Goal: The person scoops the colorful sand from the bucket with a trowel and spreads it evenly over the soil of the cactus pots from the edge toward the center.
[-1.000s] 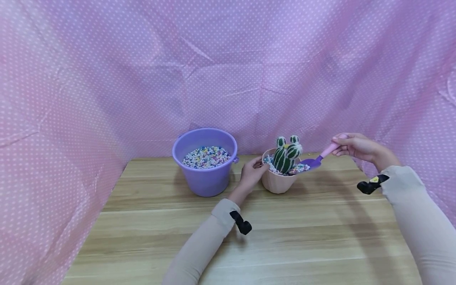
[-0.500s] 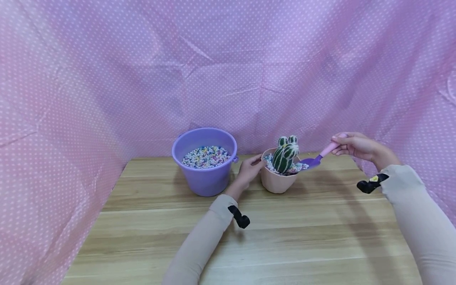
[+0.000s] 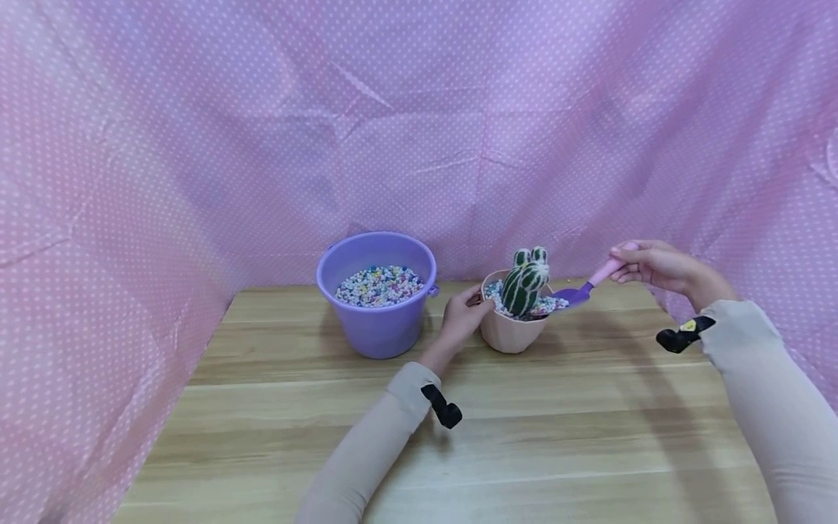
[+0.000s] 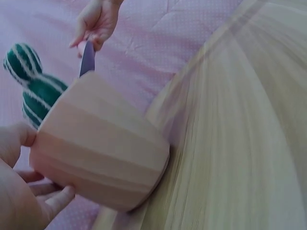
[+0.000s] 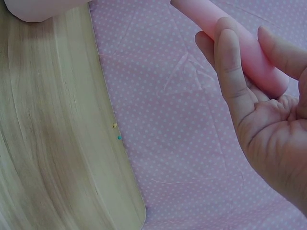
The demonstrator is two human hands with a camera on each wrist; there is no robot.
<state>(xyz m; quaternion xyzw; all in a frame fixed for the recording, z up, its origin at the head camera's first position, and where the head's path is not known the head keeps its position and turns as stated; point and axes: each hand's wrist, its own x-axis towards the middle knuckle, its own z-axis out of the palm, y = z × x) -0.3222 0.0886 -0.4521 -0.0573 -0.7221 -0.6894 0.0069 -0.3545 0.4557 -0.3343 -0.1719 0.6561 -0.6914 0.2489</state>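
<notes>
A faceted beige flower pot [image 3: 513,336] stands on the table, holding a green-and-white striped toy cactus [image 3: 520,290] among small coloured beads. My left hand [image 3: 463,317] grips the pot's left side; in the left wrist view the thumb is at the rim and the fingers [image 4: 60,201] are against the wall. My right hand [image 3: 660,266] holds a toy shovel by its pink handle [image 5: 249,52]. The shovel's purple blade [image 3: 576,295] reaches over the pot's right rim with beads on it, beside the cactus; its tip is hard to make out.
Left of the pot stands a purple bucket [image 3: 382,331] part-filled with coloured beads [image 3: 381,286]. A few stray beads [image 5: 116,129] lie by the back edge of the wooden table [image 3: 275,407]. Pink dotted cloth [image 3: 419,145] hangs behind and at both sides.
The cactus has turned, its top arms now closer together. My left hand drew slightly left, then came back onto the pot. My right hand and the shovel stay almost still.
</notes>
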